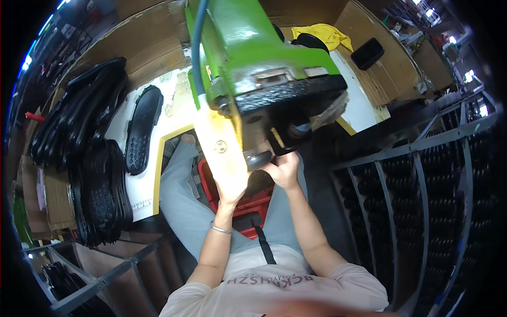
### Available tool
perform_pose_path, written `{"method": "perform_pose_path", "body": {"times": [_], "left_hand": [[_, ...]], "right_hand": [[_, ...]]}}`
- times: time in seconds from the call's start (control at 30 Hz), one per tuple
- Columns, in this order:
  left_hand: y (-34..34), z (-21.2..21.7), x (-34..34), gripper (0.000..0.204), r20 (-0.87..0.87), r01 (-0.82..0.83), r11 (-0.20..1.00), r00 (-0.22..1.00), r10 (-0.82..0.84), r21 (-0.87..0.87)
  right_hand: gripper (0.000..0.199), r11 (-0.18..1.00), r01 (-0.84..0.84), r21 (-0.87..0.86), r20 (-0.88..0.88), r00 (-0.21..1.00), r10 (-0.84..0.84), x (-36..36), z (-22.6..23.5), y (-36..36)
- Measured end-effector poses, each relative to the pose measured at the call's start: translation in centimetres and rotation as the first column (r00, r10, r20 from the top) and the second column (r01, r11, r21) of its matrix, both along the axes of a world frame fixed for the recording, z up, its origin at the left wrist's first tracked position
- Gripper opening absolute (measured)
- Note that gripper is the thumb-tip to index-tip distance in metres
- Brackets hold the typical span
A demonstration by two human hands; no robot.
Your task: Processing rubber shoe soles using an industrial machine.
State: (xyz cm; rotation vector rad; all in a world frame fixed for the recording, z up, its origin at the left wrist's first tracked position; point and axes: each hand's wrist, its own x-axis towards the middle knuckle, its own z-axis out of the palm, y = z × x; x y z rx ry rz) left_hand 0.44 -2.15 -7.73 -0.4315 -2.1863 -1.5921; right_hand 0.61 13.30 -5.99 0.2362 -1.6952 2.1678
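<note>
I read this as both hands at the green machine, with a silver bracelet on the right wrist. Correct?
The wrist is wrong: the head view shows the silver bracelet on the left one. The left hand and right hand are indeed at the green machine.

Left hand [232, 186] and right hand [285, 170] nearly meet — forearms [306, 219] stretched forward.

White yellow-edged worktable [141, 191], cardboard panels [153, 59], grey metal rack [418, 157], bright lights [452, 39]
</note>
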Motion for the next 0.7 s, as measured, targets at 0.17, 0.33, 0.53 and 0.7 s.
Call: {"method": "perform_pose_path", "body": {"times": [0.17,0.33,0.53,0.7], "left_hand": [[3.4,1.0,1.1,0.049,0.2,0.068,0.73,0.941,-0.274,0.68],[4.1,-0.7,1.4,0.055,0.178,0.05,0.638,0.941,-0.287,0.769],[1.4,-4.7,1.1,0.058,0.14,0.026,0.905,0.986,-0.094,0.425],[-0.7,-1.9,1.2,0.061,0.145,0.068,0.744,0.965,-0.218,0.664]], "right_hand": [[0.036,0.995,-0.086,-0.042,0.209,0.974,0.093,-0.6,-8.6,2.4],[0.027,0.864,0.047,-0.501,0.343,0.927,0.149,1.4,-12.2,5.4],[0.033,0.92,0.392,0.015,0.319,0.87,-0.376,2.2,-3.5,9.6],[0.036,0.861,0.44,0.254,0.171,0.856,-0.488,3.2,3.5,9.7]]}}
